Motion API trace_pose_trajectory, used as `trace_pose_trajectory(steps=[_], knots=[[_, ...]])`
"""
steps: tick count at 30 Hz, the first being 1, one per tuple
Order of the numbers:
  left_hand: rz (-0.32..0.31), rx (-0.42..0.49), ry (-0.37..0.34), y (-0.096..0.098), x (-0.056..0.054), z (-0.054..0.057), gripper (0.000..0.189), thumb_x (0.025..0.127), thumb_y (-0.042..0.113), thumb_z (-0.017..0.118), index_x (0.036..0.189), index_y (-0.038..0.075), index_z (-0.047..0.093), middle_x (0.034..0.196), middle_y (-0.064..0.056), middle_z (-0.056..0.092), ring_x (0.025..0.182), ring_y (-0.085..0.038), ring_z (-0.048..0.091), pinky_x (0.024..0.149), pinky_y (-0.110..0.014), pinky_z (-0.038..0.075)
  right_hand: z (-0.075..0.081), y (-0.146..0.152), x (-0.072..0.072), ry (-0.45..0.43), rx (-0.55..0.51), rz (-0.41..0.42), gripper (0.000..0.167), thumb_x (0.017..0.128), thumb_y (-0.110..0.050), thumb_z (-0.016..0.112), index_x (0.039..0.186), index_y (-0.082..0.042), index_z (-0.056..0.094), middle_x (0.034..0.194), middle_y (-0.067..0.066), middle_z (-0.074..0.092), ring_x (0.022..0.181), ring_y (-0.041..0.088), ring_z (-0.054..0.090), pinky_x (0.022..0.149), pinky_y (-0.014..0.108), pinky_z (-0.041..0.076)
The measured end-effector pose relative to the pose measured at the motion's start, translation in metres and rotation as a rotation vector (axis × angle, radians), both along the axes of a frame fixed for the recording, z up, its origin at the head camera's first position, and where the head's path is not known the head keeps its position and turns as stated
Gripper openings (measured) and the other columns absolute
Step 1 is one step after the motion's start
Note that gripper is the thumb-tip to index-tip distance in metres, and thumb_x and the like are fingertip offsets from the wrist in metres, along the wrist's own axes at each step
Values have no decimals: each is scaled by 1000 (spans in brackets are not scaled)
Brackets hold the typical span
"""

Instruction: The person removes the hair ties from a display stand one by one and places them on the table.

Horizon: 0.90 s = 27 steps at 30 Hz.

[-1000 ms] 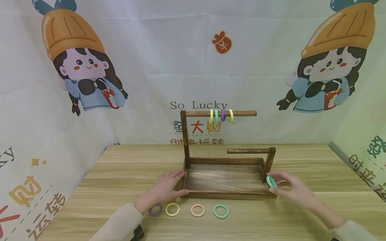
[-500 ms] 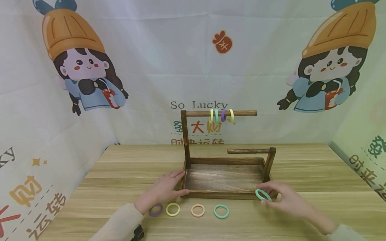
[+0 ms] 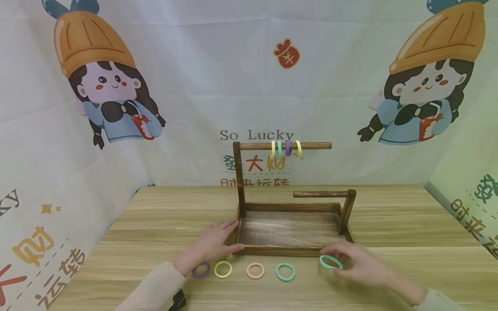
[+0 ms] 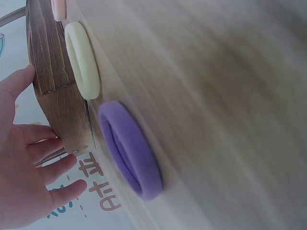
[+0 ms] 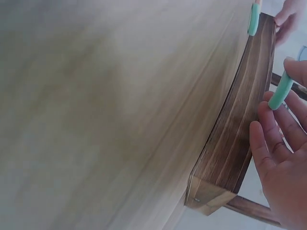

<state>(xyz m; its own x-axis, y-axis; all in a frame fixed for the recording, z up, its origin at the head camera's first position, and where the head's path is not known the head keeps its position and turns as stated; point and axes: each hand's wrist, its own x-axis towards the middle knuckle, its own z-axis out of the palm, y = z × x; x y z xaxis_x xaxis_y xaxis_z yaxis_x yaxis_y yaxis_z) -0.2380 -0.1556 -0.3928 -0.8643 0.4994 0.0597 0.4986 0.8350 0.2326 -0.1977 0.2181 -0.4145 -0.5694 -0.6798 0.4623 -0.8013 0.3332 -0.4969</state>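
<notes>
My right hand (image 3: 358, 264) pinches a green hair tie (image 5: 281, 91) between thumb and fingers, by the front right corner of a dark wooden rack with a tray base (image 3: 288, 251). My left hand (image 3: 208, 244) rests its extended fingers and thumb against the tray's left end. On the table in front lie a purple hair tie (image 4: 142, 155), a pale yellow one, an orange hair tie (image 3: 255, 277) and another green hair tie (image 3: 285, 279). From the rack's upper rod (image 3: 317, 146) hang two yellow hair ties, a green one and a purple hair tie (image 3: 288, 149).
A lower rod (image 3: 319, 195) juts leftward from the short right post (image 3: 346, 216), bearing nothing. The wooden table (image 3: 175, 207) ends at a printed cloth backdrop (image 3: 202, 86) behind and at both sides. Something black shows by the left sleeve (image 3: 155, 287).
My right hand has carried the green hair tie from beside the right post leftward and toward me, to the tray's front edge. The left hand and the rack stay in place.
</notes>
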Motion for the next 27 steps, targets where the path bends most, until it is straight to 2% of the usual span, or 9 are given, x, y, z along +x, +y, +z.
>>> trace_pose_trajectory(steps=[4,9,14,19,27], knots=[[0,4,-5,0,0,1,75,82,52,53,133,0,36,136,-16,33,119,-42,31,94,-56,25,2,-5,2,4,47,1,38,74,-9,71,109,-5,56,93,-4,58,78,11,52,68,24,46],[-1,5,-6,0,0,1,74,82,51,53,133,0,36,136,-16,33,119,-42,31,94,-56,25,3,-11,3,-15,162,-35,37,76,-18,70,109,-8,58,96,-9,57,82,7,49,69,25,44],[-6,3,-4,0,1,1,74,82,50,53,133,0,36,136,-16,33,119,-42,31,94,-56,25,2,-18,3,-4,258,-33,38,78,-25,68,110,-9,57,105,-7,56,92,12,52,76,32,46],[-5,2,-5,-1,1,0,74,82,52,52,133,0,36,136,-15,33,119,-42,31,93,-57,25,0,-25,1,41,275,13,35,76,-20,69,108,-10,58,105,-6,57,95,15,53,78,35,46],[-4,6,-3,-2,-1,-3,75,81,53,52,134,1,35,137,-15,32,119,-42,31,93,-58,25,0,-31,-1,46,304,-2,37,74,-18,70,108,-10,58,105,-6,57,95,15,54,78,36,47]])
